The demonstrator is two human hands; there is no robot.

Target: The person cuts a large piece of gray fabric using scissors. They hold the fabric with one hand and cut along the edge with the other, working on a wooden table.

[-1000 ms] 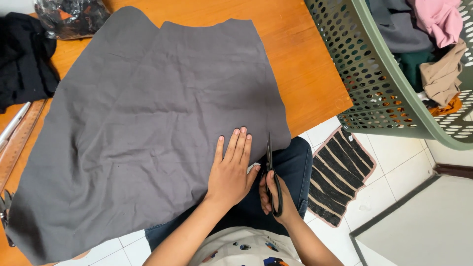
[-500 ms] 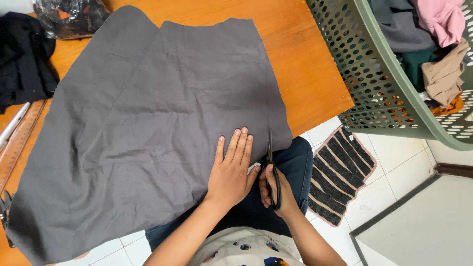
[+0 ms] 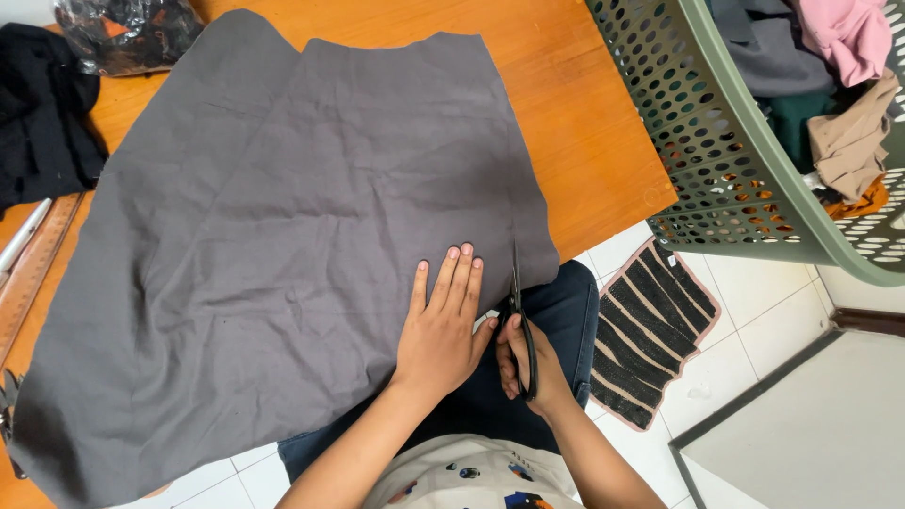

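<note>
A large grey cloth [image 3: 283, 217] lies spread over an orange wooden table [image 3: 584, 123]. My left hand [image 3: 441, 325] rests flat on the cloth near its front edge, fingers together. Just to its right, my right hand [image 3: 528, 363] grips black scissors [image 3: 520, 311], whose blades point away from me and cut into the cloth's near edge.
A green perforated laundry basket [image 3: 716, 141] full of clothes stands at the right. Black fabric [image 3: 42, 123] and a dark plastic bag [image 3: 123, 33] lie at the table's far left, with a wooden ruler [image 3: 33, 273] beside them. A striped mat [image 3: 650, 330] lies on the white tiled floor.
The scissors and my right hand have crept slightly forward into the cloth's edge. My left hand stays pressed flat.
</note>
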